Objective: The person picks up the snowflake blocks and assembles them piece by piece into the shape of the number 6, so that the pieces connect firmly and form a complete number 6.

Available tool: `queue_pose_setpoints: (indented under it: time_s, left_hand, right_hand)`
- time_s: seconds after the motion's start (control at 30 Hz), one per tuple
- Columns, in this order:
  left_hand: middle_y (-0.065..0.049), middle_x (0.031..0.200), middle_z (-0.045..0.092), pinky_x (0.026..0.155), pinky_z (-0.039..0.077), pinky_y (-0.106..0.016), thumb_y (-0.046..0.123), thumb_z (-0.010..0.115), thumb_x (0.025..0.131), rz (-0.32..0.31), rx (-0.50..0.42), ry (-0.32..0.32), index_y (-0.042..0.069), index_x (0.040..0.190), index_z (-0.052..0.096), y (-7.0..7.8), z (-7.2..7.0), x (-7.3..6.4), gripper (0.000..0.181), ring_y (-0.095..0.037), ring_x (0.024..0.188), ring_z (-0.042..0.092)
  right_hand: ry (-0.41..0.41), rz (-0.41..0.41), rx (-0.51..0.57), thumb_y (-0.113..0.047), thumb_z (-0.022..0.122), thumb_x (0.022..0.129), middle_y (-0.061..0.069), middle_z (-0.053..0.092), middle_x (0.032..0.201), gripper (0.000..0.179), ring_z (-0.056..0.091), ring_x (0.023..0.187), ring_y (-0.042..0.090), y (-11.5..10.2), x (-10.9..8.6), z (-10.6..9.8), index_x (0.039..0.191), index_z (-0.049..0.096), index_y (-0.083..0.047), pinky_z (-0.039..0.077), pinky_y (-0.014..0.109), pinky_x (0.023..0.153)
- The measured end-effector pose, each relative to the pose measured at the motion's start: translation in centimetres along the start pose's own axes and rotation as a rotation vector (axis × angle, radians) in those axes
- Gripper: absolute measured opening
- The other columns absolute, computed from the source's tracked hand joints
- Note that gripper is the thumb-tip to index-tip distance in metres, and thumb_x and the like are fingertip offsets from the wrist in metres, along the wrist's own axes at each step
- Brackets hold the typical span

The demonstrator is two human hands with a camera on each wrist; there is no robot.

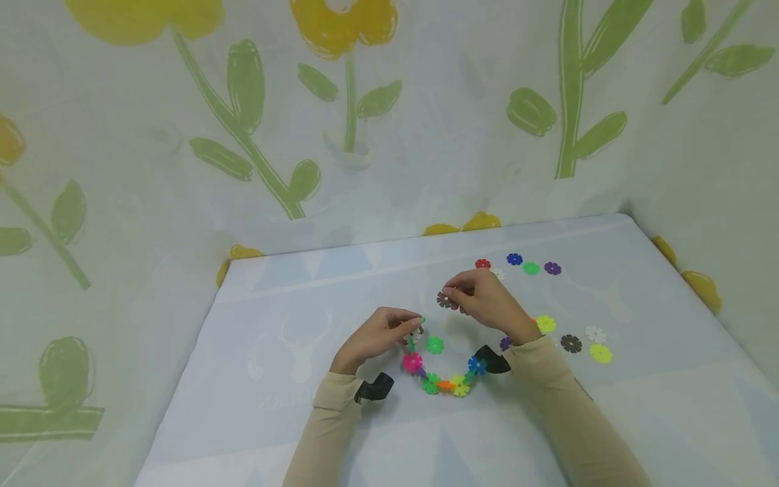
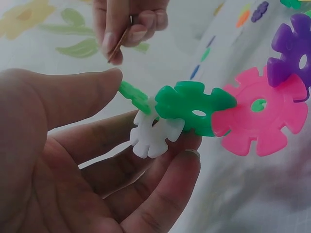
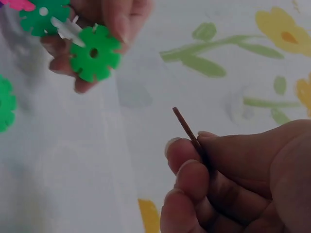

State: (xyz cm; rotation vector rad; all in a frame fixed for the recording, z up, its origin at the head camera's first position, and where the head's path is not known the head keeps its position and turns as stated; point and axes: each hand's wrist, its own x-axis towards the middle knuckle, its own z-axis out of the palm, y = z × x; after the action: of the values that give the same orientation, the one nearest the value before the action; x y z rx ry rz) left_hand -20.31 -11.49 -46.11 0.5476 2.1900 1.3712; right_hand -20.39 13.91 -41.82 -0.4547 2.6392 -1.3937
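Note:
My left hand point(image 1: 377, 336) holds one end of a curved chain of slotted plastic snowflake discs. In the left wrist view its thumb touches a light green disc point(image 2: 132, 94) at the chain's end, with the fingers behind a white disc point(image 2: 146, 141). A darker green disc point(image 2: 177, 102) and a pink disc point(image 2: 238, 124) follow. My right hand point(image 1: 491, 301) pinches a brown disc point(image 1: 441, 302) between thumb and fingers; the right wrist view shows this disc edge-on, apart from the chain. The chain's other end has a blue disc point(image 1: 475, 366) near the right wrist.
A loose green disc point(image 1: 435, 350) lies inside the chain's curve. Farther back are red point(image 1: 483, 263), blue point(image 1: 514, 258) and purple discs point(image 1: 552, 268). Beside the right forearm lie yellow point(image 1: 601, 356), white point(image 1: 596, 337) and dark brown discs point(image 1: 567, 348). A flower-patterned wall covering surrounds the table.

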Motion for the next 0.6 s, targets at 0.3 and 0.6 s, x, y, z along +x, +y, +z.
queue_pose_setpoints:
  time_s: [0.3, 0.6]
  left_hand:
    - [-0.016, 0.121, 0.073, 0.085, 0.059, -0.03, 0.03, 0.057, 0.107, 0.01, -0.008, -0.001, 0.0, 0.132, 0.068, 0.4, 0.2, 0.0, 0.04, -0.014, 0.1, 0.066]
    - [-0.014, 0.115, 0.074, 0.088, 0.056, -0.03, 0.029, 0.057, 0.107, 0.016, 0.008, 0.017, 0.0, 0.131, 0.069, 0.3, 0.1, 0.1, 0.039, -0.012, 0.097, 0.065]
  right_hand:
    - [-0.05, -0.018, 0.016, -0.012, 0.067, 0.101, 0.006, 0.077, 0.088, 0.015, 0.068, 0.078, 0.027, -0.1, 0.3, 2.0, 0.102, 0.079, -0.004, 0.057, 0.025, 0.071]
    - [-0.058, -0.033, -0.025, -0.011, 0.068, 0.1, 0.005, 0.077, 0.089, 0.015, 0.067, 0.077, 0.02, -0.2, 0.5, 2.9, 0.104, 0.08, -0.003, 0.058, 0.026, 0.072]
